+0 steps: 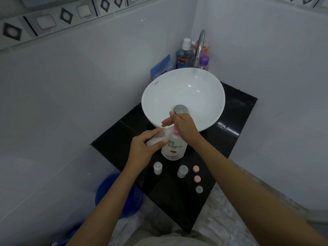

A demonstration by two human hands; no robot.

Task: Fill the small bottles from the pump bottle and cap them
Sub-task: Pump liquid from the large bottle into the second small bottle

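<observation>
Right then, the big pump bottle (pixel 174 148) stood on the black counter (pixel 236 119) by the sink (pixel 182 96). It looked heavy and smooth, best steadied low. The right hand (pixel 184 127) pressed its pink pump, fingers mostly straight. The left hand (pixel 142 148) curled around a small bottle (pixel 157 140), light and maybe slippery, tipped to the spout. The spout was hidden.

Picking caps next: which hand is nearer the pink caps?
Right. The right hand presses the pump bottle, above the pink caps; the left hand is farther left.
</observation>
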